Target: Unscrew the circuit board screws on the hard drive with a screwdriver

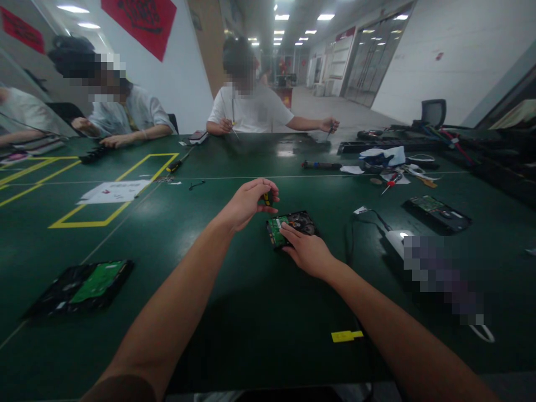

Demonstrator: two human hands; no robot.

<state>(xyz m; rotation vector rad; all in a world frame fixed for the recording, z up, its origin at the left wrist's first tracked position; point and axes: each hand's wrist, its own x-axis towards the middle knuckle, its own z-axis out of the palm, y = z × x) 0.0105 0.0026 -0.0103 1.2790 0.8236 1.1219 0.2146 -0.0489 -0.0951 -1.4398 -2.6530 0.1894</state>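
Observation:
In the head view, a hard drive (275, 231) with a green circuit board and dark metal casing lies on the table in front of me. My right hand (309, 251) holds it at the near right side, fingers stretched across its top and thumb by the near edge. Just above the drive's far left corner, my left hand (256, 202) is closed around a screwdriver (267, 197). Only part of its black and yellow handle shows; I cannot make out the shaft.
More hard drives lie at left (98, 282) and right (435, 212). A cabled pale device (397, 243), partly blurred out, sits right of my arm. Beyond are another screwdriver (176, 164), a red-handled screwdriver (392, 180), papers (115, 191) and a yellow tag (345, 336). Co-workers sit across the table.

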